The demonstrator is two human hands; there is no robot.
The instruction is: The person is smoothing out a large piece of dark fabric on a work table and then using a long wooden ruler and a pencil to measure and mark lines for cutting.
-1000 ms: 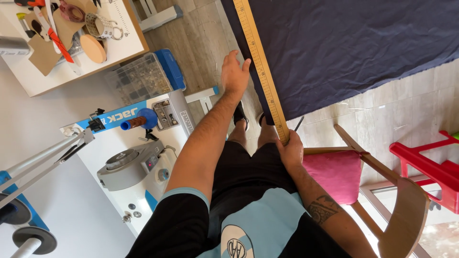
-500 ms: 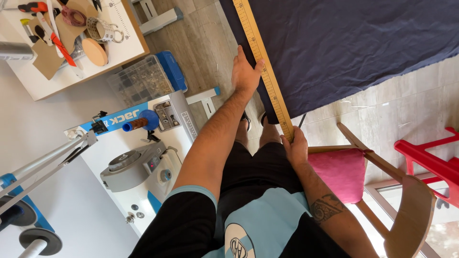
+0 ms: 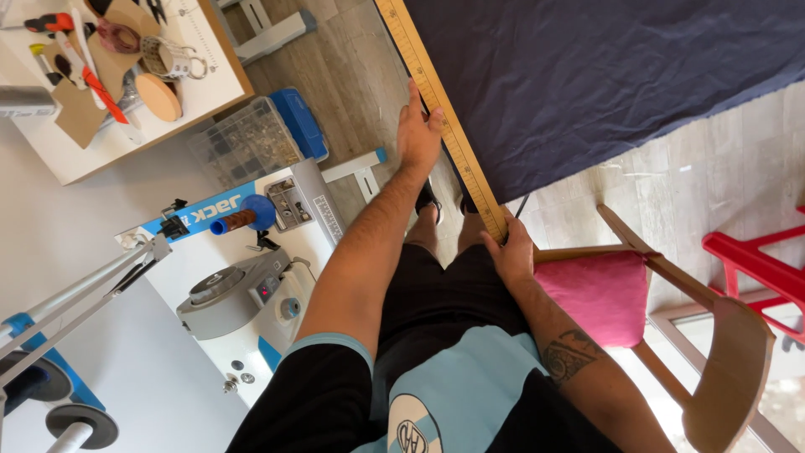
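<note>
While the long wooden ruler (image 3: 449, 126) is lying along the left edge of the dark blue cloth (image 3: 604, 84), its long axis is running from near to far, away from the person. The left hand (image 3: 418, 130) is pressing flat, fingers spread, against the ruler's far stretch, touching its left side. The right hand (image 3: 510, 252) is closing its grip on the ruler's near end, just beside the pink chair seat (image 3: 599, 294).
</note>
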